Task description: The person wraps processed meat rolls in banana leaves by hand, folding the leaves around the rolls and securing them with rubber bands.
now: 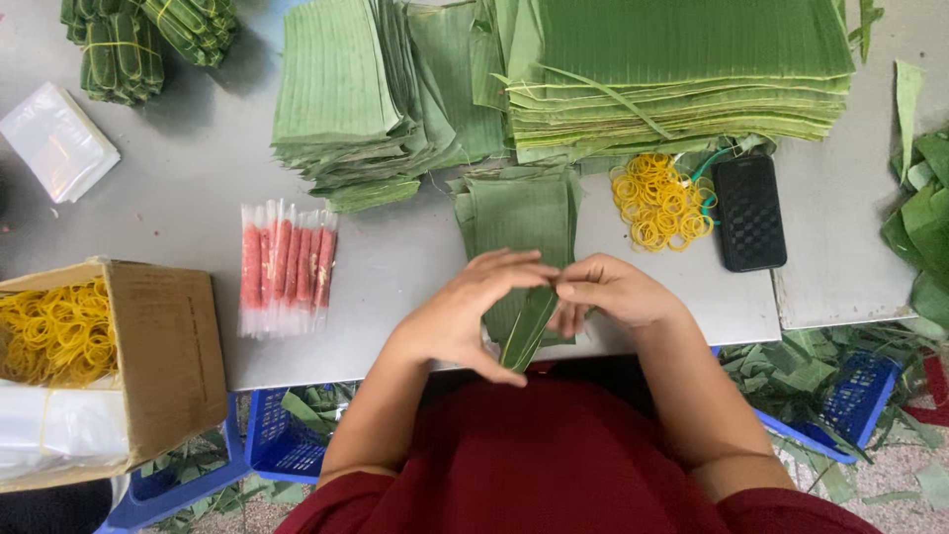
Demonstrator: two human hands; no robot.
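Head view: left hand (pixel 460 316) and right hand (pixel 608 292) meeting at the worktop (pixel 395 267) edge, fingers of both pinched on a narrow rolled leaf parcel (pixel 527 331), held upright over a leaf sheet (pixel 519 213). Rubber bands (pixel 660 201), sausage sticks (pixel 287 267), leaf stacks (pixel 682 69) close by, probably for easy reach.

Soft, even daylight is filling the scene, looking bright without harshness. The grey desk (pixel 395 267) is giving off a mild sheen near the top left. Shadows are lying faint and short under the leaf stacks (pixel 682 69). Focus is holding sharp throughout, with the edges bending slightly.
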